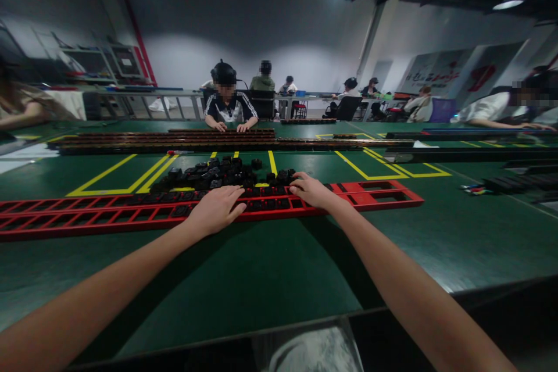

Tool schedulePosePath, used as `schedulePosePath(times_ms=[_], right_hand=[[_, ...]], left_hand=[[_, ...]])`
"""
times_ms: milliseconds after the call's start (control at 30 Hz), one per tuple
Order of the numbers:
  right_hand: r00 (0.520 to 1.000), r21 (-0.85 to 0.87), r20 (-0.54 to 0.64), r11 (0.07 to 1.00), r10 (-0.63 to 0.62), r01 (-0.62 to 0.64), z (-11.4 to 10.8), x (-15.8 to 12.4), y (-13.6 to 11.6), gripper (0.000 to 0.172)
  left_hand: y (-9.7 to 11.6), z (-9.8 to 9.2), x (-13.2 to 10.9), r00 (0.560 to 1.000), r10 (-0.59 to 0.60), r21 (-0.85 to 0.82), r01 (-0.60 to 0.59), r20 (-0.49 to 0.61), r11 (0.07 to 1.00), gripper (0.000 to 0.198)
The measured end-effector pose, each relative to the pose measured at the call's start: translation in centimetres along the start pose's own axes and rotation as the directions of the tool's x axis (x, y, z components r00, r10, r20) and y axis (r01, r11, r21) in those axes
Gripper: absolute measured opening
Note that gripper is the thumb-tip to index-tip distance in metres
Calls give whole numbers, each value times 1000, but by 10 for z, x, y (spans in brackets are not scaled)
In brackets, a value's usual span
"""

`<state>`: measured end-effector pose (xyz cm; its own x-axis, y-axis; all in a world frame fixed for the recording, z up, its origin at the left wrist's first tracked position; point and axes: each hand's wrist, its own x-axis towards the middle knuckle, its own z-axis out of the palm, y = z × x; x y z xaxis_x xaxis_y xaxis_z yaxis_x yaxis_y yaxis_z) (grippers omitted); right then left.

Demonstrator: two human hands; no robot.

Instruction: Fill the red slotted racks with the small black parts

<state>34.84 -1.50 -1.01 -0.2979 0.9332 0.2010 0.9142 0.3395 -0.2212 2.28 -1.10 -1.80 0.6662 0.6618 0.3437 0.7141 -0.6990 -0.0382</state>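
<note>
A long red frame with two rows of slots lies across the green table before me. Black blocks fill some slots, among them a group between my hands. My left hand rests over the frame, its fingers stretched and the thumb apart. Bent together, the fingers of my right hand reach the frame's far row, beside a few black blocks. What they grip, if anything, is hidden. Just behind the frame, a loose heap of black blocks sits close to my left fingertips.
Long dark rails lie across the table behind the heap. Yellow tape lines mark the tabletop. A co-worker sits opposite, hands at the rails. Dark parts and coloured connectors lie at the right.
</note>
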Motion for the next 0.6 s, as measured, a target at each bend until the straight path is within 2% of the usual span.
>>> schedulePosePath(times_ms=[200,300,467,600], right_hand=[[996,31,-86,1000,1,2,2,1,3,33],[979,73,-202,997,1,14,3,1,6,27],[892,270,-443,962,87,40,-1,1,14,13],[837,423,-510,905,199,43,-5,0,20,14]], left_hand=[[0,-1,0,1000,7,5,-7,6,1000,54],[0,0,0,1000,6,-9,-6,0,1000,53],[0,0,0,1000,1,-19,-1,-4,1000,51],[0,1,0,1000,-2,-2,2,-2,1000,52]])
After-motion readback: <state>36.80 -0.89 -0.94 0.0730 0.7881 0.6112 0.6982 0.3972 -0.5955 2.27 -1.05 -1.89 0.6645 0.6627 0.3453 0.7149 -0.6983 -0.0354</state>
